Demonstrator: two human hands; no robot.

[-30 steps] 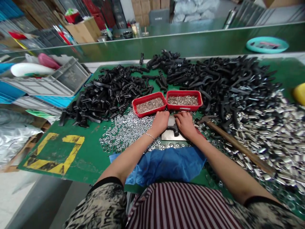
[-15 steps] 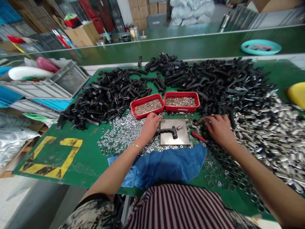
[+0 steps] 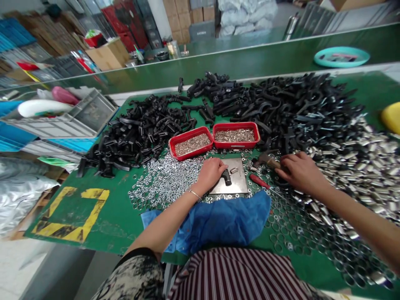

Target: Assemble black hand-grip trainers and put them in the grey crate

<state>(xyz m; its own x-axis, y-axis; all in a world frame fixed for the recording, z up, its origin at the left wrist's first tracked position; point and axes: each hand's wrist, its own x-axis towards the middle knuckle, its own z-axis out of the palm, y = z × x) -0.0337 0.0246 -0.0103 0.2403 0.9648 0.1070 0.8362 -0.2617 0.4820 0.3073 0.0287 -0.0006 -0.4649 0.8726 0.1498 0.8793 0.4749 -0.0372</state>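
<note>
- A factory assembly station in a workshop or small-parts plant.
- The green bench [image 3: 103, 208] carries bulk heaps: black plastic parts [image 3: 140, 129], loose steel washers [image 3: 165, 179] and short metal sleeves [image 3: 359, 162].
- Two red trays [image 3: 214, 139] hold small metal fasteners, sorted apart.
- A steel work plate [image 3: 239, 181] and a hammer [image 3: 265, 159] lie at the seat.
- Yellow-and-black hazard tape [image 3: 71, 216] marks the bench.
- Grey plastic crates [image 3: 78, 116], cardboard boxes [image 3: 109, 52] and stacked sacks [image 3: 243, 12] stand behind, beyond a long green conveyor line [image 3: 250, 58].
</note>
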